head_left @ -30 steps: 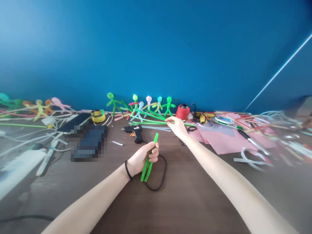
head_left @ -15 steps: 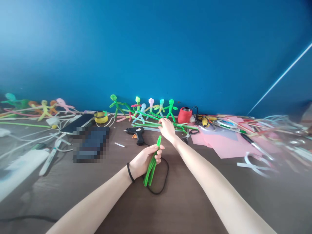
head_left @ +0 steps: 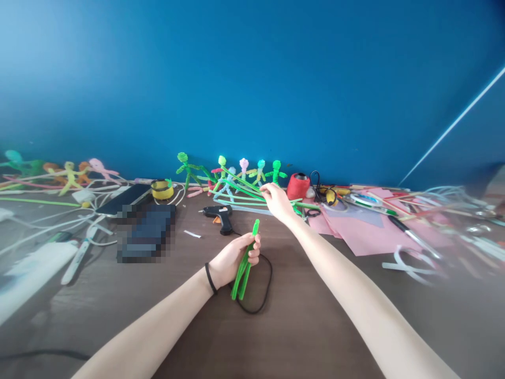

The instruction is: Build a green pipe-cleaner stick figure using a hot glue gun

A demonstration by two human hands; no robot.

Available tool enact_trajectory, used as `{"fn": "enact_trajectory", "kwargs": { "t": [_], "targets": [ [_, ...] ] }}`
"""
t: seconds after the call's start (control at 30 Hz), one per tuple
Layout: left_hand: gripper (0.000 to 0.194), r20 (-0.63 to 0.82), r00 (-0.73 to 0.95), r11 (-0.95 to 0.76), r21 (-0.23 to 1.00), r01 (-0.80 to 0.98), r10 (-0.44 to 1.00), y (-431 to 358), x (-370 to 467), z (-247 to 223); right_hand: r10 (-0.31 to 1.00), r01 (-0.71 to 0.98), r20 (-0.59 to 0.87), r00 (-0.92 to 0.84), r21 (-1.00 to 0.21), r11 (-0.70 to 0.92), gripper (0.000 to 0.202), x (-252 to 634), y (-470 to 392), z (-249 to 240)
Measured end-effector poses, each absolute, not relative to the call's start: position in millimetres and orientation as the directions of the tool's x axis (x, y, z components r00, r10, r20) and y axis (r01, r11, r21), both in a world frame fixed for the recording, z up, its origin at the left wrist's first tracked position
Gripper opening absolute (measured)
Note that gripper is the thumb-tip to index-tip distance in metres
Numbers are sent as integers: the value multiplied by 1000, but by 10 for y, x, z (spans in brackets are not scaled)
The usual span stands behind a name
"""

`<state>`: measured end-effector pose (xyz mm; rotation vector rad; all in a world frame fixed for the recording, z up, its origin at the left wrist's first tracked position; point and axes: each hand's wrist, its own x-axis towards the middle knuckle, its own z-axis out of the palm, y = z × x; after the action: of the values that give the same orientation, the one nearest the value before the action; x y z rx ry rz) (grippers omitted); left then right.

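My left hand [head_left: 236, 255] is closed around a bundle of bright green pipe cleaners [head_left: 241, 281], folded at the top end with loose ends hanging down. A black band circles that wrist. Farther forward, my right hand [head_left: 278, 200] pinches a green pipe cleaner [head_left: 246, 177] whose length slants up to the left. Under and beside that hand lies a loose pile of green pipe cleaners [head_left: 240, 196], mixed with pale blue ones. Behind the pile, several pipe-cleaner figures, such as a green one [head_left: 276, 171], stand against the blue wall.
A black glue gun [head_left: 223, 216] lies left of the pile, its cord looping beneath my left hand. Phones [head_left: 150, 231] and white cables are on the left. Pink paper [head_left: 366, 231], pens and sticks spread right. A red roll-shaped object [head_left: 298, 185] stands at the back.
My right hand has moved slightly right and up, and a green pipe cleaner at its fingers has lifted from the pile. The left hand holds its bundle nearly still.
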<state>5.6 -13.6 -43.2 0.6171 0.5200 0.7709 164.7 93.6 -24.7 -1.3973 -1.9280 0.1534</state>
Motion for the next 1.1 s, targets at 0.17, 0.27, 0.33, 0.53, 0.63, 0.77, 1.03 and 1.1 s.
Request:
{"fn": "enact_trajectory", "kwargs": {
  "t": [0.17, 0.27, 0.33, 0.53, 0.63, 0.77, 1.03, 1.1],
  "targets": [
    [12, -202, 586, 541, 686, -487, 784, -127, 58, -454, 900, 759, 367, -236, -508, 407, 22, 1850, 759, -46],
    [12, -188, 570, 520, 690, -503, 800, -125, 61, -462, 946, 809, 155, -286, -490, 325, 20, 1985, 629, -14],
    [12, -186, 569, 518, 691, -504, 801, -124, 63, -462, 956, 845, 21, -294, -462, 270, 13, 2062, 565, -30],
    [11, -225, 556, 541, 673, -505, 800, -123, 70, -451, 971, 926, -79, -224, -328, 187, 20, 2143, 524, -64],
    [11, -239, 553, 549, 668, -503, 798, -120, 76, -445, 967, 911, -2, -253, -338, 238, 15, 2055, 541, -79],
    [11, -246, 536, 533, 694, -485, 808, -118, 88, -447, 929, 843, 164, -332, -391, 370, 21, 1828, 552, -236],
    [8, -187, 541, 438, 814, -383, 820, -131, 90, -451, 920, 796, 270, -285, -469, 384, 6, 1634, 474, -564],
    [10, -177, 510, 393, 849, -354, 842, -130, 75, -414, 924, 788, 286, -253, -493, 369, 7, 1650, 447, -555]
  ]
}}
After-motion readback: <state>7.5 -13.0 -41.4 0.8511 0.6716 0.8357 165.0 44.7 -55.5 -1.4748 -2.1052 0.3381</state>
